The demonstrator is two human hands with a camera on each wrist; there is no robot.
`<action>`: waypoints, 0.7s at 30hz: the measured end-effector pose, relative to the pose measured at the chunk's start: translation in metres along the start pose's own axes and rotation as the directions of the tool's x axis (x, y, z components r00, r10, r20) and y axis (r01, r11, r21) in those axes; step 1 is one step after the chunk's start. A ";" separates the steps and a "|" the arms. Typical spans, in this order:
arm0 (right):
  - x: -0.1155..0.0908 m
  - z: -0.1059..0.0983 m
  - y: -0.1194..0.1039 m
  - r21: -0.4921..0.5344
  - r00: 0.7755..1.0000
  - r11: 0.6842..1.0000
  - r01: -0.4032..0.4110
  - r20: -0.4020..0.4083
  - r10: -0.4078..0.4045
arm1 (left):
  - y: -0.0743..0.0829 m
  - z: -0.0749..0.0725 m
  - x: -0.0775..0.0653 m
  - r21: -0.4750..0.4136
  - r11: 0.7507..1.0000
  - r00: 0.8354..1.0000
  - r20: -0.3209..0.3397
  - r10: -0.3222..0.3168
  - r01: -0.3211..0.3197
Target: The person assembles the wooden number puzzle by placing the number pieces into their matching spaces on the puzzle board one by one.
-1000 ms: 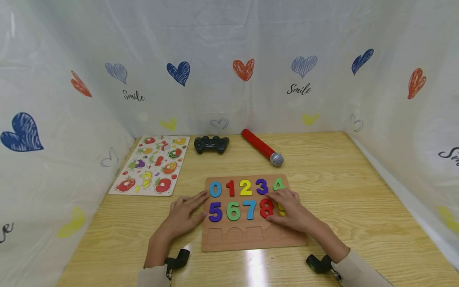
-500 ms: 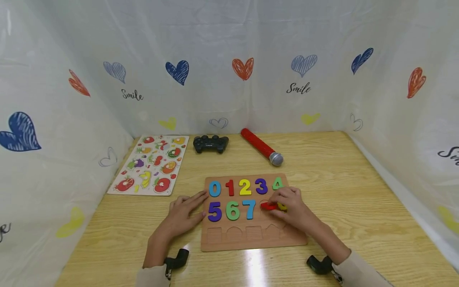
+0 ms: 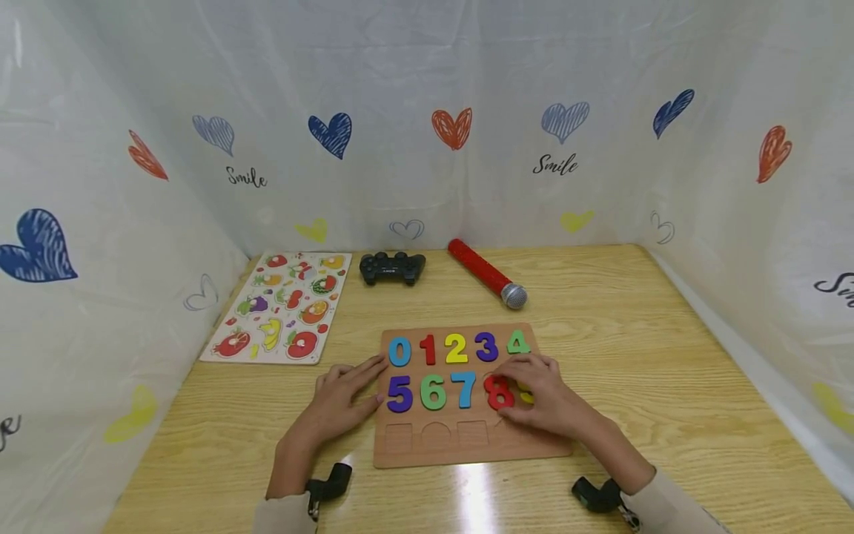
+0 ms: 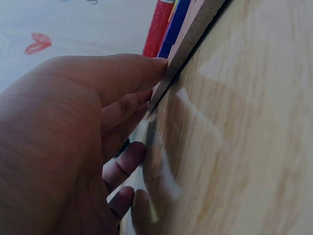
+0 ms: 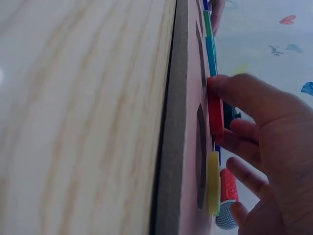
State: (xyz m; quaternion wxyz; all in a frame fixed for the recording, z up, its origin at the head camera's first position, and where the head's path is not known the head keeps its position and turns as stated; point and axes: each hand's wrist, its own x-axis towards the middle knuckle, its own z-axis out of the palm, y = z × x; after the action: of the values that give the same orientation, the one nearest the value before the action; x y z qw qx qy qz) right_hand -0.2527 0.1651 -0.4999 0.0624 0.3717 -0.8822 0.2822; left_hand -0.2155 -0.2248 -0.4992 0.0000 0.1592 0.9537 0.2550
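Note:
A wooden number puzzle board [image 3: 467, 446] lies on the table with coloured digits in two rows. My right hand [image 3: 542, 393] pinches the red number 8 [image 3: 494, 393] between thumb and fingers, over its spot in the lower row. In the right wrist view the red 8 [image 5: 215, 110] sits raised at the board's face, beside the yellow 9 [image 5: 213, 183]. The 9 is partly hidden by the hand in the head view. My left hand [image 3: 340, 400] touches the board's left edge with its thumb and fingertips, the fingers fairly straight.
Behind the board lie a black game controller [image 3: 392, 268] and a red microphone [image 3: 487, 273]. A fruit puzzle board [image 3: 276, 308] is at the back left. White curtains with hearts [image 3: 452, 130] enclose the table. Shape recesses line the board's near side.
The right hand lifted and tilted the red 8 out of its slot half a second ago. Now the 8 is back down nearly flat, slightly turned. The left hand has stayed in place.

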 end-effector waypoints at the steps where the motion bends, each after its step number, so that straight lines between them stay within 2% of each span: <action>1: 0.000 0.000 0.000 -0.005 1.000 1.000 -0.008 -0.003 0.008 | 0.000 0.000 0.000 -0.001 1.000 1.000 0.002 -0.001 0.001; 6: 0.002 0.001 0.001 -0.010 0.999 0.999 -0.036 -0.014 0.036 | 0.001 -0.002 -0.001 0.002 1.000 1.000 0.005 -0.005 0.005; 13: 0.005 0.003 -0.001 -0.160 0.999 0.987 -0.006 -0.041 0.000 | 0.000 -0.002 -0.001 0.002 1.000 1.000 0.002 -0.008 0.008; 15: 0.004 0.003 -0.001 -0.151 0.999 0.988 -0.010 -0.035 0.005 | 0.000 -0.001 -0.001 0.003 1.000 1.000 0.000 -0.009 0.009; 21: 0.000 0.003 -0.001 -0.024 0.997 0.997 -0.079 -0.006 0.079 | -0.002 0.001 -0.002 -0.008 1.000 1.000 -0.004 0.000 0.000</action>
State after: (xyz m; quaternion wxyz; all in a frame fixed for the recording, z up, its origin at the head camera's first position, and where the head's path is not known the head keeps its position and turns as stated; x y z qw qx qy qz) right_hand -0.2513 0.1628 -0.5024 0.0578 0.3350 -0.8996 0.2744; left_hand -0.2140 -0.2263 -0.5007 -0.0013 0.1589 0.9527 0.2590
